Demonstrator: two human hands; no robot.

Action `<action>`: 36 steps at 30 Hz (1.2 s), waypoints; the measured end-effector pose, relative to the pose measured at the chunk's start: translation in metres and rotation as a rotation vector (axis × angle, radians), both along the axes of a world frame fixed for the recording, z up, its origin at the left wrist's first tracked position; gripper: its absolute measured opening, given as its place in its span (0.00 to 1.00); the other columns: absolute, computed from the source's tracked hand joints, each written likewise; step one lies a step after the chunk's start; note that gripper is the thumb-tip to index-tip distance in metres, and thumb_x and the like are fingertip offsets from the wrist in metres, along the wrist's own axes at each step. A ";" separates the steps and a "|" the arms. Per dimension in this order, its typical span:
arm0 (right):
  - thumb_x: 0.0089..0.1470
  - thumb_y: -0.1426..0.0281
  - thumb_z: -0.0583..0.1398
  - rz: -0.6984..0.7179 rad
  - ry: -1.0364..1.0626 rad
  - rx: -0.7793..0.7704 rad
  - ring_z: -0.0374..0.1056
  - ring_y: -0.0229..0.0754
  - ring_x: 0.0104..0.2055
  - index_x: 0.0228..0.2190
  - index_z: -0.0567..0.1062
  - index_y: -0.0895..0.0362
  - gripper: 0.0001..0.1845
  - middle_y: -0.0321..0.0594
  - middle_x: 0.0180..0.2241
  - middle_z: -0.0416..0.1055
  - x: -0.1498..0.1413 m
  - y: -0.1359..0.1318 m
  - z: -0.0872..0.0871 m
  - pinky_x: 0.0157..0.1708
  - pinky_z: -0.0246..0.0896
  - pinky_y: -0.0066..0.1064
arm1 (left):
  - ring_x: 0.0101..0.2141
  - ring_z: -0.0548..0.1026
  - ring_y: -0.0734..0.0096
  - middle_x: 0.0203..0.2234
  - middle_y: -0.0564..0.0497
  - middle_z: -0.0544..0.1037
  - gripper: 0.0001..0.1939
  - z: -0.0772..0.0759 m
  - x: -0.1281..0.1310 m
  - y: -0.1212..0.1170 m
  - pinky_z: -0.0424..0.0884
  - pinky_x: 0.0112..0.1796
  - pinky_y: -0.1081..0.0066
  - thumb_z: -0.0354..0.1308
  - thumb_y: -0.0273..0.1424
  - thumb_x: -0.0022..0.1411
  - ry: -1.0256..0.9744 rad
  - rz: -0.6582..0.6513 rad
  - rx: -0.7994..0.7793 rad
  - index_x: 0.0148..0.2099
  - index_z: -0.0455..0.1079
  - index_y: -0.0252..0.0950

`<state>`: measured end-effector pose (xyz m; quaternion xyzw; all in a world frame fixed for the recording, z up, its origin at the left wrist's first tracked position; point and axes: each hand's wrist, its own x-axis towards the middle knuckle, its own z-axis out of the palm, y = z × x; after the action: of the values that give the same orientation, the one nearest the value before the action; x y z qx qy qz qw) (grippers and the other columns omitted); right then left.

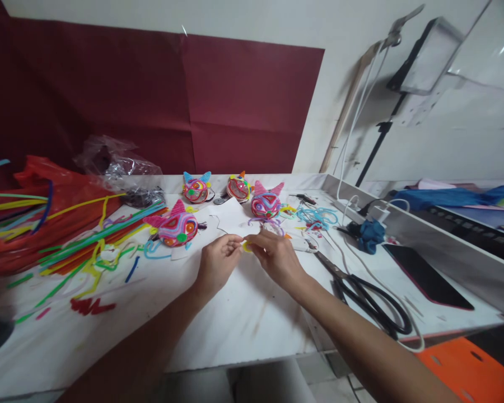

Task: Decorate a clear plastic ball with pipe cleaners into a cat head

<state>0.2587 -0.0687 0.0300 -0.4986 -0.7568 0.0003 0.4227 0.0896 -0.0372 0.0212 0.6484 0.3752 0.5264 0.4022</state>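
Note:
Both my hands meet over the middle of the white table, pinching a small yellow piece (246, 246), perhaps a bit of pipe cleaner. My left hand (220, 258) has its fingertips closed at the left side of it. From the right, my right hand (277, 256) grips it between thumb and fingers, which partly hide it. Beyond the hands stand several colourful ball-shaped figures with pointed ears: a pink-eared one (178, 226) left of my left hand, another pink-eared one (266, 202) behind my right hand, and a blue-eared one (196, 188) farther back.
Pipe cleaners (105, 238) in many colours lie at the left by a red plastic bag (71, 196). Black-handled scissors (367, 296) rest right of my right arm, near a phone (427, 275) and a white cable (344, 246). White paper (231, 215) lies behind the hands.

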 end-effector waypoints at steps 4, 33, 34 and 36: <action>0.62 0.77 0.60 -0.082 -0.227 -0.033 0.76 0.44 0.32 0.36 0.85 0.55 0.12 0.45 0.32 0.81 0.000 -0.003 0.006 0.29 0.58 0.28 | 0.29 0.81 0.67 0.27 0.50 0.82 0.09 -0.004 -0.001 0.001 0.78 0.33 0.70 0.61 0.32 0.53 0.082 0.059 0.145 0.37 0.78 0.36; 0.49 0.61 0.64 0.022 0.742 -0.229 0.70 0.41 0.23 0.24 0.85 0.53 0.11 0.36 0.21 0.77 -0.024 0.001 -0.004 0.28 0.64 0.31 | 0.24 0.77 0.72 0.24 0.55 0.81 0.21 0.000 0.006 0.000 0.70 0.28 0.72 0.69 0.35 0.47 -0.348 -0.023 -0.172 0.42 0.66 0.37; 0.48 0.61 0.64 0.023 0.744 -0.227 0.70 0.41 0.23 0.24 0.85 0.53 0.11 0.36 0.21 0.77 -0.024 0.000 -0.004 0.28 0.64 0.31 | 0.24 0.78 0.71 0.24 0.55 0.81 0.21 0.000 0.006 -0.001 0.70 0.29 0.72 0.69 0.35 0.47 -0.339 -0.018 -0.166 0.42 0.66 0.38; 0.47 0.61 0.64 0.019 0.753 -0.221 0.70 0.41 0.23 0.24 0.85 0.53 0.11 0.36 0.21 0.78 -0.023 0.000 -0.004 0.27 0.64 0.31 | 0.25 0.79 0.70 0.25 0.54 0.82 0.20 0.001 0.006 -0.002 0.72 0.29 0.71 0.68 0.35 0.47 -0.311 -0.004 -0.148 0.41 0.66 0.38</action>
<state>0.2355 -0.0690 0.0263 -0.4992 -0.5486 0.2686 0.6145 0.0957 -0.0395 0.0226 0.5285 0.3448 0.5906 0.5031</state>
